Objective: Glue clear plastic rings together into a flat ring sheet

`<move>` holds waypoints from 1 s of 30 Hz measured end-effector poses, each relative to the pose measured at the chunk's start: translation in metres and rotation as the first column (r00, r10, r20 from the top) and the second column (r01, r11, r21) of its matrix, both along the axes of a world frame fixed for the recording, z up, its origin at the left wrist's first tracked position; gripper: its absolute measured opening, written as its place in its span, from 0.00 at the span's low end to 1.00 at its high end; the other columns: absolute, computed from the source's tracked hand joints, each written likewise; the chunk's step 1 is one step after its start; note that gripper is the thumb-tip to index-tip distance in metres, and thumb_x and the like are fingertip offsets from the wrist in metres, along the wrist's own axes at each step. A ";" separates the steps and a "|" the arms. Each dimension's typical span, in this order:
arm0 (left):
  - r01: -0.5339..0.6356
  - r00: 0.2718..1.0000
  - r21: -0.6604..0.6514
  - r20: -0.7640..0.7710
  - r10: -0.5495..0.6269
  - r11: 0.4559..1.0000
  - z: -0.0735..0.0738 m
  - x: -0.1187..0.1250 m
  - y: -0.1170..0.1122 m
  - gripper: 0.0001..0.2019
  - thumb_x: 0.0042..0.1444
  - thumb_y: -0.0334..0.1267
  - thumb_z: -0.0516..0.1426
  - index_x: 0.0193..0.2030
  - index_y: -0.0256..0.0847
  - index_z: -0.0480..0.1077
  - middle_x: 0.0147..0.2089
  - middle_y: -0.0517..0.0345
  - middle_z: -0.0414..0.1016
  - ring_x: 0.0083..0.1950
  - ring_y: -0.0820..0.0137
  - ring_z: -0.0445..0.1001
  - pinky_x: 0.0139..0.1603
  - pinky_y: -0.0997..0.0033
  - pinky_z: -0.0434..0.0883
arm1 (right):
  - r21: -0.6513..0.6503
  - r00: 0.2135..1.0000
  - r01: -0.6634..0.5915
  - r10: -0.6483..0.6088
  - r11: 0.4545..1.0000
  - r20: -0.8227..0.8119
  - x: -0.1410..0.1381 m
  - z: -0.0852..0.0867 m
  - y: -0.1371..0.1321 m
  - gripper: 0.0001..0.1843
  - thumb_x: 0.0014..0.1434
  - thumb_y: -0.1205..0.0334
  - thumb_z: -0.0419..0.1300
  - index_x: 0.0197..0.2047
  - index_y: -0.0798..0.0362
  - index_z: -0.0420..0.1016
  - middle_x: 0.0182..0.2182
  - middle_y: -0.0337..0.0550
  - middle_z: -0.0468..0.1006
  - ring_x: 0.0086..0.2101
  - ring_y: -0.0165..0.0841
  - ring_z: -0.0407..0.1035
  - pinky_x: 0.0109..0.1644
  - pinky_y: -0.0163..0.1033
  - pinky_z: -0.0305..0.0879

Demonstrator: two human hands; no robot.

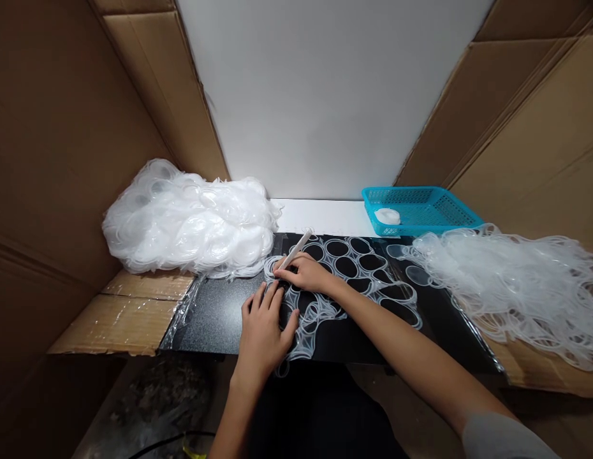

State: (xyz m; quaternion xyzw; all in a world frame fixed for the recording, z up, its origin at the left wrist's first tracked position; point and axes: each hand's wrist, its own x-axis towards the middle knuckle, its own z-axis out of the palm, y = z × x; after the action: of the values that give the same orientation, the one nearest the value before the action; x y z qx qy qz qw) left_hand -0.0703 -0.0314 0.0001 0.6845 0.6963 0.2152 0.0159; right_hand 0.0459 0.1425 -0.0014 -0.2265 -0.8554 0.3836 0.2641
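A translucent plastic sheet point(358, 264) full of round cut-out holes lies on a black work board point(220, 315). My left hand point(264, 328) rests flat on the sheet's near left part, fingers spread. My right hand point(306, 273) is closed round a thin white stick-like tool point(296, 250), its tip pressed on the sheet just beyond my left fingertips.
A heap of white translucent discs point(186, 220) sits at the left. A tangle of holed plastic scrap point(511, 287) lies at the right. A blue basket point(418, 209) with one white disc point(387, 215) stands behind. Cardboard walls point(62, 159) close in both sides.
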 end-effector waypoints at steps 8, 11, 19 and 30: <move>-0.031 1.000 -0.043 -0.002 0.031 0.999 0.006 -0.001 0.007 0.23 0.69 0.48 0.57 0.67 0.43 0.67 0.73 0.45 0.69 0.73 0.47 0.63 0.70 0.40 0.61 | 0.246 0.990 -0.133 0.141 0.960 -0.015 0.003 -0.001 -0.001 0.12 0.73 0.60 0.59 0.46 0.51 0.85 0.45 0.45 0.88 0.46 0.38 0.80 0.57 0.44 0.69; -0.026 1.000 -0.071 0.009 0.026 0.997 0.006 -0.002 0.010 0.23 0.68 0.49 0.57 0.66 0.44 0.67 0.72 0.46 0.69 0.72 0.48 0.63 0.69 0.40 0.60 | 0.421 0.991 -0.132 0.120 0.897 0.055 0.002 -0.003 -0.001 0.13 0.76 0.60 0.56 0.48 0.50 0.83 0.45 0.46 0.88 0.45 0.38 0.80 0.58 0.46 0.64; -0.028 0.999 -0.055 0.042 0.030 0.998 0.007 -0.004 0.009 0.20 0.69 0.47 0.57 0.64 0.44 0.68 0.71 0.47 0.69 0.71 0.49 0.63 0.69 0.42 0.61 | 0.443 0.994 -0.105 0.089 0.890 0.056 0.000 -0.006 -0.004 0.14 0.76 0.62 0.55 0.47 0.49 0.83 0.42 0.45 0.88 0.43 0.36 0.80 0.54 0.44 0.62; -0.031 0.999 -0.068 0.027 0.033 0.997 0.004 -0.005 0.006 0.18 0.70 0.47 0.56 0.63 0.44 0.69 0.72 0.45 0.69 0.73 0.51 0.63 0.70 0.41 0.60 | 0.569 0.980 -0.047 -0.071 0.821 0.185 -0.020 0.023 0.036 0.13 0.74 0.64 0.56 0.49 0.54 0.83 0.43 0.51 0.87 0.44 0.41 0.76 0.52 0.45 0.60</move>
State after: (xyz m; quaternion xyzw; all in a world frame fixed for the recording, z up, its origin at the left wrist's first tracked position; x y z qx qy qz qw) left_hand -0.0754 -0.0256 0.0044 0.6695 0.7137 0.2011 0.0454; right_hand 0.0261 0.1787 0.0211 -0.1795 -0.9514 0.0841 0.2358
